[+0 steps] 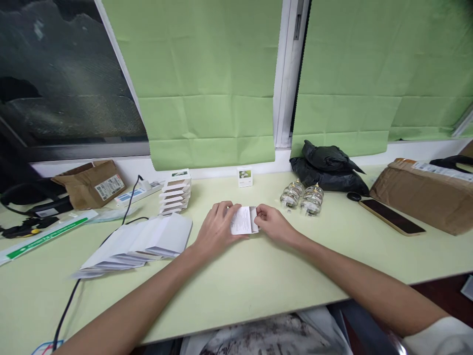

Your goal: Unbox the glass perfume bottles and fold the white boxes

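Note:
A small white cardboard box (241,221) with printed text on its face lies between my hands, just above or on the table. My left hand (216,229) grips its left side, thumb along the top edge. At the right end, where an end flap stands out, the closed fingers of my right hand (272,223) pinch the flap; the fingertips are partly hidden. Farther back, a similar white box (245,177) with a green picture stands upright. Clear rounded glass-like pieces with gold tips (311,199) are grouped to the right of my hands.
Flattened white cartons (148,239) lie left, below a stack of open-ended boxes (175,193). A black cable (72,301) crosses the table's left side. Behind are a brown carton (88,185) and black plastic bags (328,170). A phone (391,216) and large brown box (424,192) lie right.

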`<action>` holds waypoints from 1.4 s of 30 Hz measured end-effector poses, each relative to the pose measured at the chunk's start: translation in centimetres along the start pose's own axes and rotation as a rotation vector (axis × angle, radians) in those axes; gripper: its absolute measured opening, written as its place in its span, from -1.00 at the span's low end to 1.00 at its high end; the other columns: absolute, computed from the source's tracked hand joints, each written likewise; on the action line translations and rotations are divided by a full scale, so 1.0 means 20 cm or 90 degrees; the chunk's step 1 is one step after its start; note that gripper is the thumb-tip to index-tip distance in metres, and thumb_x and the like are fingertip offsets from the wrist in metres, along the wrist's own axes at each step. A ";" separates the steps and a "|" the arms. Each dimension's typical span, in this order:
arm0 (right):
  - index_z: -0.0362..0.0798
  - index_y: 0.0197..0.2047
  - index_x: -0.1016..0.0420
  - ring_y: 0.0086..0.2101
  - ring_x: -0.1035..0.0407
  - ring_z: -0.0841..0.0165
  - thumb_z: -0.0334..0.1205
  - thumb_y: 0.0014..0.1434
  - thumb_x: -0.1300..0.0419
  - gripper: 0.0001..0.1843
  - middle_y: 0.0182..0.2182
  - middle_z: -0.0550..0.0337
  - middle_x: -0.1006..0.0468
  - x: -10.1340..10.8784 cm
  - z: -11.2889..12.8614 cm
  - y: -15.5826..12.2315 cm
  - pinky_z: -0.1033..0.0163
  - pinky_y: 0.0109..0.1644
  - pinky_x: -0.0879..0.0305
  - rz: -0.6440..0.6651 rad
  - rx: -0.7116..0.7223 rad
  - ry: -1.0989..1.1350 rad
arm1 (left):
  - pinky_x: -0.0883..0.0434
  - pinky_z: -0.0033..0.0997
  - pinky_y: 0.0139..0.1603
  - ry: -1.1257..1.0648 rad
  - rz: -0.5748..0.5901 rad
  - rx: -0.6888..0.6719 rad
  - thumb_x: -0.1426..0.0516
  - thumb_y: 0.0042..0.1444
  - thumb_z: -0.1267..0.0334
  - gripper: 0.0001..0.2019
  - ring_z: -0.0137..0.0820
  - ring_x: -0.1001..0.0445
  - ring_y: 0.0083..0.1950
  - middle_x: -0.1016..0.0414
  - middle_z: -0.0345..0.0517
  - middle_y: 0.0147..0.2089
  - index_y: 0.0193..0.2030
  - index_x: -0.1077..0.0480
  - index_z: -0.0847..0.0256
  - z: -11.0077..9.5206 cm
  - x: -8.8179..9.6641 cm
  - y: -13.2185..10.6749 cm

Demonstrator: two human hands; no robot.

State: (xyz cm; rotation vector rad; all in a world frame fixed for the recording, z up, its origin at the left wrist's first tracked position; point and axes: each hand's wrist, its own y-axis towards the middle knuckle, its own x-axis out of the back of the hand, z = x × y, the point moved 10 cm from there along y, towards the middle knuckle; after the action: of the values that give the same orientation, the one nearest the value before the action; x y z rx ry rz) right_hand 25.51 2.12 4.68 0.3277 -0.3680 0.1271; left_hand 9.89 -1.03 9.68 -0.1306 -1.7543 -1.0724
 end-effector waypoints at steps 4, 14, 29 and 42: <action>-0.01 -0.25 -0.44 -0.39 -0.32 0.35 -0.22 0.24 -0.13 -0.91 -0.39 0.28 -0.48 0.02 0.02 -0.01 0.27 -0.31 -0.21 -0.037 0.017 -0.021 | -0.42 0.05 0.11 -0.010 -0.001 0.018 -0.42 -0.01 -0.08 -0.19 0.05 -0.34 0.19 -0.33 0.11 0.21 0.33 -0.21 0.02 0.00 0.01 0.00; 0.00 -0.25 -0.34 -0.37 -0.50 0.26 -0.11 0.20 -0.29 -0.78 -0.42 0.23 -0.57 0.07 -0.09 0.04 0.19 -0.32 -0.44 0.003 -0.118 0.167 | -0.46 0.02 0.06 -0.011 0.025 0.059 -0.40 0.01 -0.10 -0.21 0.03 -0.34 0.18 -0.31 0.07 0.19 0.31 -0.21 0.01 0.07 -0.04 0.02; -0.04 -0.14 -0.26 -0.49 -0.62 0.21 -0.28 0.38 -0.16 -0.89 -0.44 0.10 -0.60 0.13 -0.25 -0.01 0.12 -0.43 -0.64 -0.003 -0.295 0.124 | -0.44 -0.09 -0.06 -0.007 0.264 0.172 -0.31 0.00 -0.22 -0.30 0.06 -0.40 0.14 -0.43 0.11 0.11 0.23 -0.43 0.05 0.23 -0.07 -0.03; -0.03 -0.10 -0.26 -0.64 -0.53 0.22 -0.20 0.43 -0.05 -0.91 -0.65 0.18 -0.56 0.18 -0.32 -0.01 0.32 -0.57 -0.35 0.049 -0.295 -0.082 | -0.23 0.10 0.25 0.056 0.247 0.285 -0.14 0.09 -0.41 -0.19 0.16 -0.38 0.24 -0.44 0.21 0.20 0.29 -0.40 0.15 0.41 0.16 0.01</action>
State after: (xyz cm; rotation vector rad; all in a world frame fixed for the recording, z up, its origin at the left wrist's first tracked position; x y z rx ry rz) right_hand 30.91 4.35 0.41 -0.1375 -0.5246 0.0935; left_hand 2.73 3.69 11.65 -0.1341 -1.7542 -0.3903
